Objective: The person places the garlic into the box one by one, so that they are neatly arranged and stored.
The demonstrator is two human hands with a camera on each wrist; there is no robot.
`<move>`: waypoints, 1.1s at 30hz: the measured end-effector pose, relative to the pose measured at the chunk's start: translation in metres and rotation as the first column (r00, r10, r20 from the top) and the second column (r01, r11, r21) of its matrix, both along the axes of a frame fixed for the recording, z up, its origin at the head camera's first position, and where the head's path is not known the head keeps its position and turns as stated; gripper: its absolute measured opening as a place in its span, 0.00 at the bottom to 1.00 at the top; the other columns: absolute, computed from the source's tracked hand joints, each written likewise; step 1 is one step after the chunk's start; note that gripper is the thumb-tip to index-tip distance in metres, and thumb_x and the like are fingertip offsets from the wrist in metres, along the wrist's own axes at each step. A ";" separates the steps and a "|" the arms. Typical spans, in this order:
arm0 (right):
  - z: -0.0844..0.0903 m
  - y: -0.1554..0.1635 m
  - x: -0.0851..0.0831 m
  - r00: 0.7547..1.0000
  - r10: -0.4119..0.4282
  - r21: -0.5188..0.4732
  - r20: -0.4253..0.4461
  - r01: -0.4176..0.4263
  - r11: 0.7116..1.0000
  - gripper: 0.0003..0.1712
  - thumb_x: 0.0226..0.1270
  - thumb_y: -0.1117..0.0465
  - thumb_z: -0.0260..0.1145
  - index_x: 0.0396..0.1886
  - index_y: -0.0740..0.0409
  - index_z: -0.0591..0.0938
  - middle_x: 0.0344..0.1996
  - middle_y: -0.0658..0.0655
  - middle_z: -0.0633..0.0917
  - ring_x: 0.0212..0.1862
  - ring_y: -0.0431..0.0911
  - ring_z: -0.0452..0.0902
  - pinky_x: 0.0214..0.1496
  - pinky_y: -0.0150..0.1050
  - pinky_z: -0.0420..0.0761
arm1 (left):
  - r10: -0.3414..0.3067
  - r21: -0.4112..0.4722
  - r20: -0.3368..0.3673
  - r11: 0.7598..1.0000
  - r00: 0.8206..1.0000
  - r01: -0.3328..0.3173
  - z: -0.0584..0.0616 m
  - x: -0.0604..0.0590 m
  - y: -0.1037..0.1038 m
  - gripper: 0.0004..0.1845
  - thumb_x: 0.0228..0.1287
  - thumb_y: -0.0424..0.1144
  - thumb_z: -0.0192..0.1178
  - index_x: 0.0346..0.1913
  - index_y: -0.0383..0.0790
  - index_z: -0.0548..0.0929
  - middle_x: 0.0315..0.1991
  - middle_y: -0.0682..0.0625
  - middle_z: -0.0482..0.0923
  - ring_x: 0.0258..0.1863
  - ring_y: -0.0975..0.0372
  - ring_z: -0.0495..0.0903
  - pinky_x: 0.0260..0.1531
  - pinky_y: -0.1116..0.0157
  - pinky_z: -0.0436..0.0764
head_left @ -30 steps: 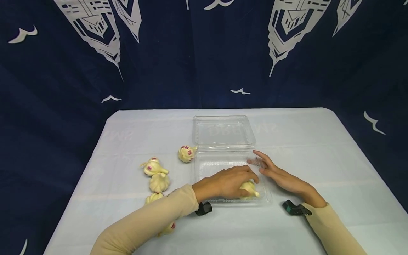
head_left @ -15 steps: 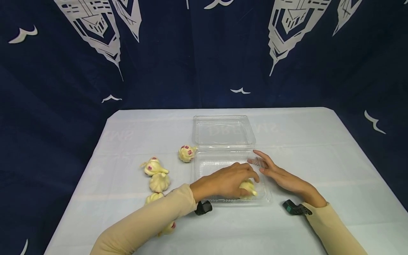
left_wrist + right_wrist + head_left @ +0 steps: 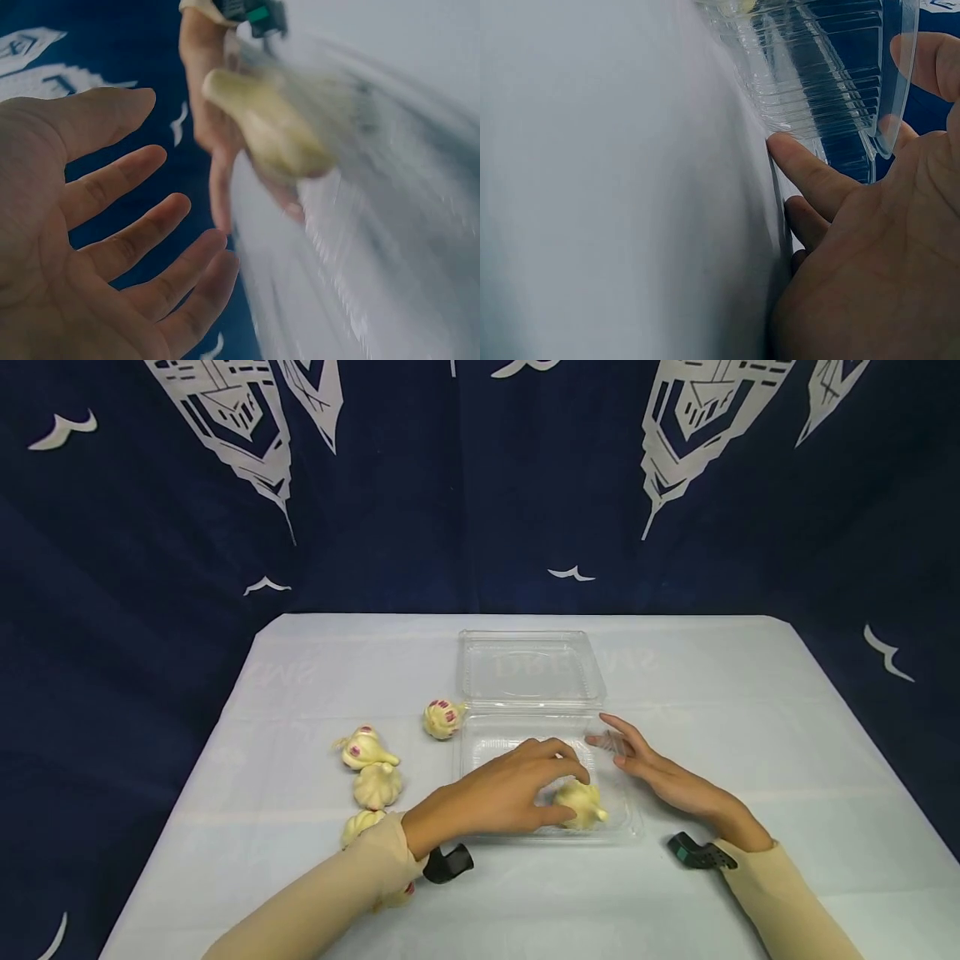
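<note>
A clear plastic clamshell container (image 3: 480, 739) lies open on the table, its lid (image 3: 528, 664) folded back. One pale garlic bulb (image 3: 582, 802) lies in the near right part of the tray. My left hand (image 3: 551, 787) hovers over the tray just left of that bulb, fingers spread and holding nothing. In the left wrist view the palm (image 3: 90, 247) is open and the bulb (image 3: 274, 127) sits apart from it. My right hand (image 3: 624, 748) rests with straight fingers against the tray's right side. In the right wrist view its fingers (image 3: 810, 169) touch the ribbed wall (image 3: 825, 82).
Several more garlic bulbs lie on the white table (image 3: 750, 710) left of the container: one (image 3: 442, 718) by the hinge and others (image 3: 363, 749) (image 3: 377, 786) (image 3: 360, 824) nearer me. A dark blue patterned cloth (image 3: 480, 485) hangs behind the table.
My left hand has let go of the garlic bulb in the tray, opened, and drawn back a little to the left. The right hand has stayed at the tray's side.
</note>
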State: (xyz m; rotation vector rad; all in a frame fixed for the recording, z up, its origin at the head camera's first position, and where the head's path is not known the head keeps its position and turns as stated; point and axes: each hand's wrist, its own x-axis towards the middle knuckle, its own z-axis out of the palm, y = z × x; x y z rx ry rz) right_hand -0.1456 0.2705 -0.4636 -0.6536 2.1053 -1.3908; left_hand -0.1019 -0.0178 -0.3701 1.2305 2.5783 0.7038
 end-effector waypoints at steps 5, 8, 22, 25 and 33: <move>0.000 0.000 -0.001 1.000 0.004 -0.015 0.011 -0.004 1.000 0.33 0.78 0.56 0.40 0.73 0.34 0.37 0.72 0.54 0.57 0.73 0.47 0.43 0.57 0.15 0.54 | 0.069 0.083 0.019 0.994 0.997 -0.070 0.010 0.003 -0.033 0.17 0.63 0.49 0.60 0.55 0.55 0.75 0.55 0.62 0.69 0.57 0.67 0.68 0.57 0.64 0.72; 0.000 0.000 -0.001 1.000 -0.004 -0.009 0.012 0.004 1.000 0.33 0.78 0.56 0.40 0.73 0.32 0.37 0.72 0.53 0.58 0.73 0.41 0.44 0.57 0.14 0.53 | 0.101 0.148 0.038 0.983 0.994 -0.105 0.016 0.004 -0.053 0.17 0.63 0.47 0.60 0.55 0.55 0.75 0.55 0.63 0.69 0.58 0.69 0.67 0.59 0.65 0.70; -0.004 -0.002 0.000 1.000 0.004 -0.017 -0.018 -0.004 1.000 0.33 0.78 0.58 0.40 0.74 0.37 0.38 0.72 0.56 0.57 0.72 0.33 0.43 0.58 0.13 0.51 | 0.264 0.139 0.091 0.951 0.960 -0.275 0.028 -0.010 -0.138 0.31 0.51 0.43 0.71 0.59 0.52 0.73 0.58 0.59 0.72 0.61 0.63 0.69 0.61 0.57 0.70; -0.003 -0.003 -0.001 1.000 0.011 -0.030 -0.024 -0.012 0.999 0.33 0.78 0.59 0.40 0.74 0.38 0.38 0.72 0.57 0.57 0.72 0.30 0.44 0.59 0.13 0.51 | 0.281 0.168 0.110 0.940 0.953 -0.297 0.029 -0.013 -0.152 0.32 0.50 0.43 0.71 0.60 0.53 0.72 0.57 0.60 0.72 0.59 0.63 0.71 0.58 0.57 0.72; -0.002 -0.003 0.000 0.999 0.011 -0.005 -0.041 -0.011 1.000 0.33 0.78 0.59 0.40 0.74 0.37 0.38 0.72 0.56 0.58 0.71 0.27 0.45 0.58 0.12 0.50 | 0.328 0.155 0.125 0.926 0.936 -0.345 0.023 -0.017 -0.177 0.27 0.52 0.45 0.70 0.56 0.55 0.74 0.58 0.58 0.72 0.59 0.61 0.70 0.55 0.54 0.72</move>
